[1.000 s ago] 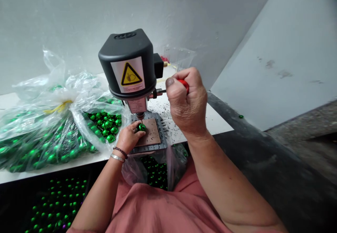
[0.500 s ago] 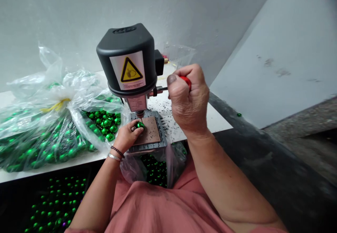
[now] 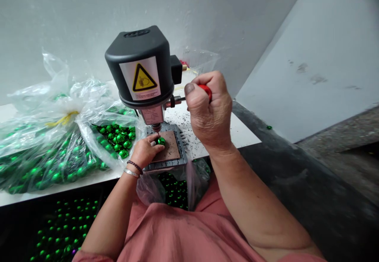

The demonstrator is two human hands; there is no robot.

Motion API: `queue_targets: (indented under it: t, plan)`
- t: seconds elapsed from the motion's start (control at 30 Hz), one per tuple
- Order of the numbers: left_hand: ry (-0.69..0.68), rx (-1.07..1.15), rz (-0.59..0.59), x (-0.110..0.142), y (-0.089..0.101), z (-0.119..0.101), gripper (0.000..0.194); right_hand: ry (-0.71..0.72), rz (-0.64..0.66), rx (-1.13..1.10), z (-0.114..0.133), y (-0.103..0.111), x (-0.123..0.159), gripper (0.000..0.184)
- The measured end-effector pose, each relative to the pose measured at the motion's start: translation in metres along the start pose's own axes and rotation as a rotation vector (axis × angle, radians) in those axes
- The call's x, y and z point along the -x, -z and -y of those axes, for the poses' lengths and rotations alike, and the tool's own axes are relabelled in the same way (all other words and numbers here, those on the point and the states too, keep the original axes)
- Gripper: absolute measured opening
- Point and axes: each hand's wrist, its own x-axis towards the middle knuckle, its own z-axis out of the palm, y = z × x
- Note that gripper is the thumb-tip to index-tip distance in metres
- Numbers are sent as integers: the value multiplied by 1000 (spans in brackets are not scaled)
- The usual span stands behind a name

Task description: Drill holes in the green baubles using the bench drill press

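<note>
A small bench drill press [image 3: 139,70] with a black motor cover stands on the table. My left hand [image 3: 145,149] is closed on a shiny green ball [image 3: 161,141], gripping it between thumb and fingers on a brown board [image 3: 168,151]. The drill bit [image 3: 159,134] points down at the ball; whether it touches cannot be made out. Raised at the machine's right side, my right hand [image 3: 209,110] wraps around the red knob [image 3: 206,91] of the feed lever. Its fingers are partly hidden behind the back of the hand.
A clear plastic bag [image 3: 63,151] full of green balls lies on the left. Another open bag [image 3: 174,191] of balls hangs below the drill base. More green balls [image 3: 63,226] fill a dark space lower left. Dark shavings [image 3: 189,135] litter the white table.
The green ball and my left hand have shifted slightly right on the board. My right hand remains on the lever knob at nearly the same height.
</note>
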Motion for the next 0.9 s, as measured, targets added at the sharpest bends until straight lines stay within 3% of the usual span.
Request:
queue_targets:
  t: [0.3,0.53,0.77,0.9]
  plan:
    - [126,207,94,2,7,6,53,-38,2,29,2,0,1,24]
    - [-53,-76,0,-1,4,-3,43,-48,2,4,1,1,1,22]
    - [-18,-112,6,1,1,-9,41,-34,62,85,5,10,5,15]
    - [-35,-118,-3,1,1,-11,34,69,63,229,4,15,16,10]
